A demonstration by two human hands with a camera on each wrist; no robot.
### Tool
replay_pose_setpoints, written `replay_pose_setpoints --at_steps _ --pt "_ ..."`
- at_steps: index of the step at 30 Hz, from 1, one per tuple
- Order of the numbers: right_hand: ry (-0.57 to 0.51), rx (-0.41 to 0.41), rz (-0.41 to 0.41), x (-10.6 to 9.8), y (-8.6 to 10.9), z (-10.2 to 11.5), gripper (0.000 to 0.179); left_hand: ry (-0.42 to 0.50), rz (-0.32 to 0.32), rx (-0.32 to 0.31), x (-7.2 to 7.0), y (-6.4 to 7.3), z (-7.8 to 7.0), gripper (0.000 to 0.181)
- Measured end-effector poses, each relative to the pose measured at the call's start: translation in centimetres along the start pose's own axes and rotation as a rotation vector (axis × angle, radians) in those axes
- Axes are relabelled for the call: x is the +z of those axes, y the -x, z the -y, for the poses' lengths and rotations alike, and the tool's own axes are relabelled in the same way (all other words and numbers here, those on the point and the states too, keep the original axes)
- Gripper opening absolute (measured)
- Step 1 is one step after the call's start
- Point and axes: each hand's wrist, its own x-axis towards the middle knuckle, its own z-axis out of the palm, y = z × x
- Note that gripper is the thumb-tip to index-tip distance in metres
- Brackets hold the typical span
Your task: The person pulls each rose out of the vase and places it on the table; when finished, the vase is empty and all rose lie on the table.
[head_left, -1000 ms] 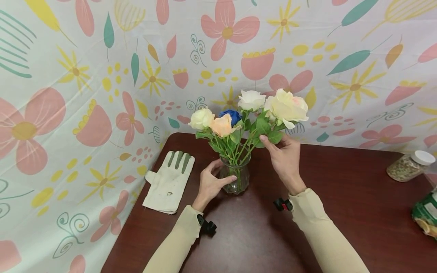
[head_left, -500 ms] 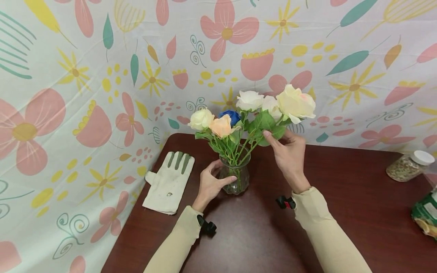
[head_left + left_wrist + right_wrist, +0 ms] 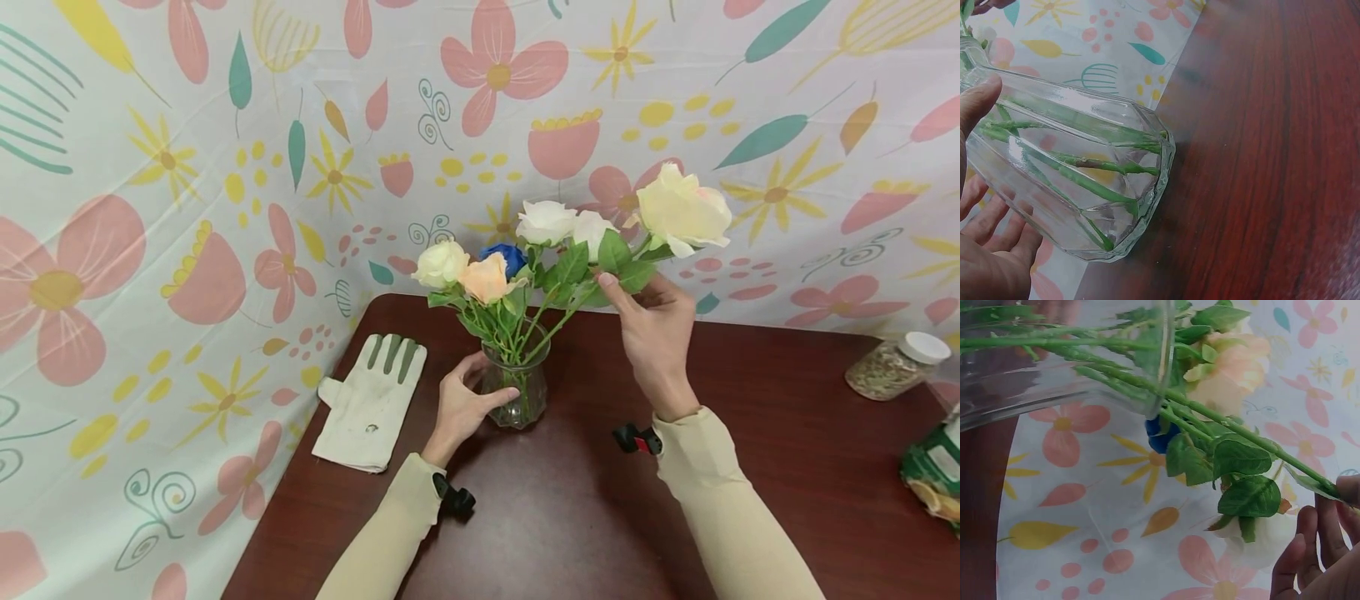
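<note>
A clear faceted glass vase (image 3: 525,400) stands on the table with several roses in it. My left hand (image 3: 463,406) holds its side, thumb across the front. Green stems (image 3: 1094,164) reach the vase bottom in the left wrist view. With my right hand (image 3: 658,337) I pinch the leafy stem of the large cream rose (image 3: 682,212), which leans out to the right. That stem (image 3: 1247,432) still runs into the vase mouth. A peach rose (image 3: 486,277), a blue rose (image 3: 506,257), a pale rose (image 3: 440,263) and white roses (image 3: 546,222) fill the left and middle.
Left of the vase lies a white work glove (image 3: 371,408) on the dark red-brown table (image 3: 540,525). A white-lidded jar (image 3: 892,367) and a green package (image 3: 933,462) are at the right. Flower-printed cloth (image 3: 300,100) hangs behind and to the left.
My right hand has moved right and slightly up, tilting the cream rose away from the others and uncovering a white rose behind it. My left hand and the vase have stayed in place.
</note>
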Motion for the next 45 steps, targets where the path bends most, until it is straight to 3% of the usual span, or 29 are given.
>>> replay_pose_setpoints --at_steps 5,10,16,32,36,39,45 --pt "-0.102 -0.053 -0.039 -0.3 -0.3 0.8 0.017 0.002 -0.004 -0.002 0.0 0.0 0.0 0.064" --pt "-0.269 -0.105 -0.101 -0.7 -1.1 1.9 0.019 0.003 -0.006 0.005 0.1 0.1 0.0 0.064" --pt "-0.344 -0.183 -0.147 -1.5 -2.3 3.5 0.017 0.017 0.000 0.025 0.1 0.0 0.2 0.064" --pt "-0.594 -0.207 -0.302 -4.8 -3.7 8.0 0.023 0.030 0.008 0.033 0.0 0.1 0.3 0.063" --pt "-0.614 -0.201 -0.318 -6.0 -3.9 8.2 0.025 0.039 0.009 0.024 0.0 0.2 0.2 0.063" --pt "-0.560 -0.201 -0.305 -7.2 -4.1 7.7 0.025 0.037 0.007 0.016 0.0 0.2 0.1 0.063" --pt "-0.458 -0.124 -0.285 -9.9 -4.3 6.0 0.027 0.030 0.008 0.009 0.0 0.1 0.0 0.063"
